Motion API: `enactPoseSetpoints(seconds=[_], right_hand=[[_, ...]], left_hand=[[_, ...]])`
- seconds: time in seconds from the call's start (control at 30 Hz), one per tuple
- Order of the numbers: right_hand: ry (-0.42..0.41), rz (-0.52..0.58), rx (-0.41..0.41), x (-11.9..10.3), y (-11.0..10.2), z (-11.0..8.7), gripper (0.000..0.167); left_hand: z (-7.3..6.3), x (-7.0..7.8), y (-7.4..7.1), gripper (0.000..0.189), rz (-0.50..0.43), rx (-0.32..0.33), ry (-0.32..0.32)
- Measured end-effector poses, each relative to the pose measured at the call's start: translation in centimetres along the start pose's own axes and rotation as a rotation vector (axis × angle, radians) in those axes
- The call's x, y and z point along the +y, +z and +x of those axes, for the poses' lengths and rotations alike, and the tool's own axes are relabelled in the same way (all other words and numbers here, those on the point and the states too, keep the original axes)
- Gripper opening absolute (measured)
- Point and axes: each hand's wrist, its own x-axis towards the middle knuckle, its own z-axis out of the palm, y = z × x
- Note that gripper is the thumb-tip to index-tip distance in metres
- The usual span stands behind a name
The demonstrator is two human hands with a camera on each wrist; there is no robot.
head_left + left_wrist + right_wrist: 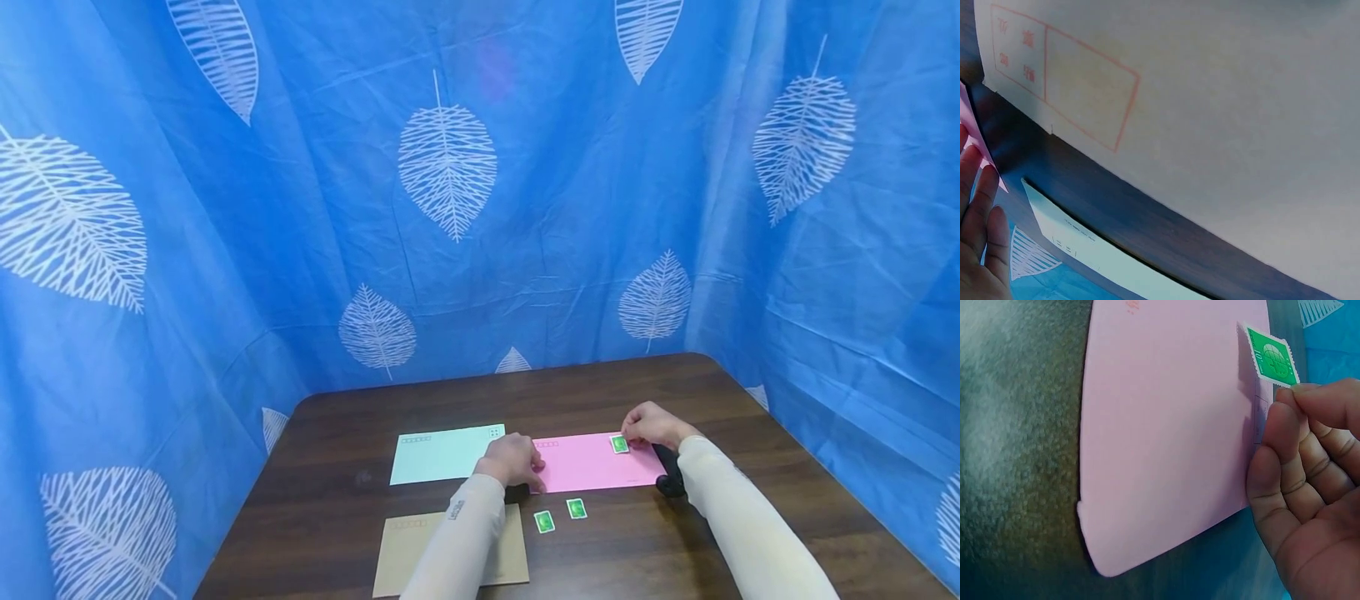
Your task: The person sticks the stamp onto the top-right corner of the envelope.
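A pink envelope (585,467) lies between the two hands. Over its upper right part, my right hand (654,425) pinches a green stamp (1272,357) by one corner with thumb and forefinger. The stamp tilts above the paper and casts a shadow on it. At the envelope's left end rests my left hand (512,460), its extended fingers (984,187) along the pink edge in the left wrist view. Two more green stamps, a left one (543,522) and a right one (576,508), lie on the table in front of the pink envelope.
A pale green envelope (442,457) lies left of the pink one. The brown envelope (408,554) is nearer the front, partly under the left forearm. Everything lies on a dark wooden table (345,425), with blue leaf-patterned curtains (525,208) around its back and sides.
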Motion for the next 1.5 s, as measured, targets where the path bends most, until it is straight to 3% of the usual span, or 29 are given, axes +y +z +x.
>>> enactPoseSetpoints(seconds=[0.7,1.13,1.5], right_hand=[[-0.008,-0.056,-0.001,-0.1,-0.2,0.6,0.007],[0.028,-0.111,0.034,-0.5,0.4,0.6,0.009],[0.01,-0.112,0.045,-0.3,0.9,1.5,0.026]], left_hand=[[0.1,0.1,-0.1,0.031,0.004,0.008,-0.004],[0.0,0.1,0.0,0.033,0.01,0.004,-0.002],[-0.1,0.0,-0.1,0.033,0.001,0.003,-0.002]])
